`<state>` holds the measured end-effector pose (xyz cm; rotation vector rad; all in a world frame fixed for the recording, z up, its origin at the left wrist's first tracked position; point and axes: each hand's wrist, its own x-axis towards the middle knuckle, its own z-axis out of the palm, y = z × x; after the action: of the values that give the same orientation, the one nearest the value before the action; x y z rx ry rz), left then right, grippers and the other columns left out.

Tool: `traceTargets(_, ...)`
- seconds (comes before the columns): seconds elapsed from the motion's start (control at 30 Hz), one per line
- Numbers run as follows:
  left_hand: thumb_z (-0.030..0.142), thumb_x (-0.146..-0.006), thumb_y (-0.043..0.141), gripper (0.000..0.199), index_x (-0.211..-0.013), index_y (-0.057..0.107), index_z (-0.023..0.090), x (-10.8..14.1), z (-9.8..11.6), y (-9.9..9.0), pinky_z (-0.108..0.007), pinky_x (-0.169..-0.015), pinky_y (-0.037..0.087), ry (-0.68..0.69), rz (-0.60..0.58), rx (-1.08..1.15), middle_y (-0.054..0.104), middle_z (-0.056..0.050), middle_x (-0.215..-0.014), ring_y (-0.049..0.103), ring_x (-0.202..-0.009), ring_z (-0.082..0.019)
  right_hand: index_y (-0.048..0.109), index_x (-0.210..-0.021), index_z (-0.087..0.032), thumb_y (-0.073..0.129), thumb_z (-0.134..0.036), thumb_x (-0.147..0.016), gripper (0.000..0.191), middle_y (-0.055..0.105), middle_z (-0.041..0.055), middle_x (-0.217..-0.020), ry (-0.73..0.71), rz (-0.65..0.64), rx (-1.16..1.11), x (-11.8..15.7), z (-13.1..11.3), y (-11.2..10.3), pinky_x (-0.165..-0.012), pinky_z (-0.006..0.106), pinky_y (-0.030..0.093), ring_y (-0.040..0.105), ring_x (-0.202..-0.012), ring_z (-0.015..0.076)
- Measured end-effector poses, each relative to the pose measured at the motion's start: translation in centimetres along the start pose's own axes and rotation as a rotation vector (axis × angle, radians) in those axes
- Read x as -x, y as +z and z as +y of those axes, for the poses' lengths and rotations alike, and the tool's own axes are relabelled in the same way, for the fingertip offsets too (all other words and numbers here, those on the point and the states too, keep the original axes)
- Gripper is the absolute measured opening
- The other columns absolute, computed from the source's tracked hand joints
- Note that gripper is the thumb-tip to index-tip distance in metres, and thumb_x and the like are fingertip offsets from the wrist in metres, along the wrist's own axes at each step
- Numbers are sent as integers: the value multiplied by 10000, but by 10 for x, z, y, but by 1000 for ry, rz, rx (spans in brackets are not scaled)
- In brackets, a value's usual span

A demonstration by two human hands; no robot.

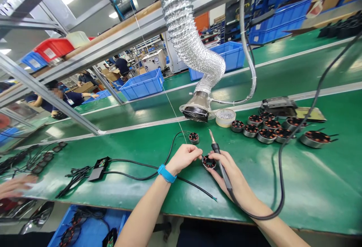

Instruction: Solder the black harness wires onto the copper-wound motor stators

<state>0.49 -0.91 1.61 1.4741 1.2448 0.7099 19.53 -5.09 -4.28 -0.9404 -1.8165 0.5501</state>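
Hands [185,158] [230,173] around a small coil ring [209,162], soldering iron [222,167] in the right, left fingertips' grip unclear.

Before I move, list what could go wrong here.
The slim black soldering iron with the copper-coloured tip, held in the right hand, points up close to the left hand; if hot, it might burn a finger.

Its thick black cord crosses the right forearm, so it could catch and tug the iron.

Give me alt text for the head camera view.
Over a green bench, the right hand holds a soldering iron and a copper-wound ring; the left hand has its fingers at the ring's edge. More rings sit to the right; a corded black box lies left.
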Motion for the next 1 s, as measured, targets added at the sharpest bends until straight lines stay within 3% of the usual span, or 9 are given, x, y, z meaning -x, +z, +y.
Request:
traceTargets(0.1, 424, -819, 593, 331, -712, 657, 117, -3, -1, -2, -229, -537, 266, 17, -64, -39, 534, 12, -620, 380, -551, -79, 499, -1233, -260, 525, -221, -961, 276, 514, 100, -1227, 0, 2, -3, 0, 0, 0, -951, 375, 542, 617, -1082, 226)
traceTargets(0.23, 506, -844, 592, 406, -838, 671, 107, -3, -4, -1, -223, -522, 247, 33, -197, 61, 535, 9, -683, 343, -528, -62, 507, -1219, -255, 531, -214, -955, 268, 513, 102, -1225, 1, -21, -3, -1, -2, -2, -966, 386, 530, 599, -1104, 230)
traceTargets(0.3, 537, -859, 587, 443, -857, 680, 104, 1, -5, -1, -224, -540, 271, 66, -154, 49, 538, 3, -691, 369, -554, -72, 504, -1227, -254, 532, -213, -956, 275, 512, 104, -1227, 2, -17, 4, -1, -4, -3, -962, 383, 533, 603, -1098, 229)
traceTargets(0.47, 473, -997, 415, 473, -895, 728, 134, 36, -2, 0, -248, -645, 372, 178, 113, -240, 549, -13, -686, 483, -651, -125, 499, -1236, -258, 544, -214, -952, 291, 515, 97, -1222, 9, -1, 20, -3, -5, -5, -960, 372, 535, 614, -1088, 224)
traceTargets(0.6, 508, -943, 555, 373, -1027, 746, 199, 68, -6, 12, -268, -762, 419, 391, -105, -613, 621, -62, -926, 562, -811, -162, 504, -1215, -251, 547, -226, -952, 267, 536, 89, -1182, 22, -47, -5, -12, -3, -9, -965, 391, 518, 604, -1074, 231)
traceTargets(0.7, 475, -954, 551, 334, -990, 724, 191, 73, -13, 23, -279, -795, 425, 488, -234, -741, 628, -78, -982, 569, -888, -183, 506, -1209, -248, 540, -232, -961, 251, 542, 80, -1162, 33, -96, -19, -19, 1, -12, -957, 375, 507, 600, -1056, 222)
traceTargets(0.8, 399, -991, 506, 289, -945, 689, 179, 63, -13, 25, -284, -836, 426, 471, -179, -649, 656, -68, -935, 574, -905, -181, 499, -1217, -252, 541, -227, -958, 264, 540, 72, -1155, 3, -112, -12, -23, 7, -13, -961, 369, 501, 594, -1062, 220)
traceTargets(0.9, 396, -957, 570, 257, -942, 683, 166, 43, -6, 16, -263, -757, 438, 356, -2, -334, 670, -49, -872, 575, -790, -150, 498, -1197, -255, 540, -219, -949, 255, 542, 68, -1129, -26, -110, -10, -25, 10, -13, -921, 358, 521, 602, -1030, 216)
traceTargets(1.0, 423, -901, 638, 304, -956, 684, 128, 20, 3, 3, -246, -664, 428, 283, 80, -15, 650, -42, -796, 553, -697, -130, 491, -1211, -253, 543, -197, -929, 292, 542, 78, -1149, -86, -64, -19, -30, 6, -13, -931, 370, 527, 604, -1053, 218)
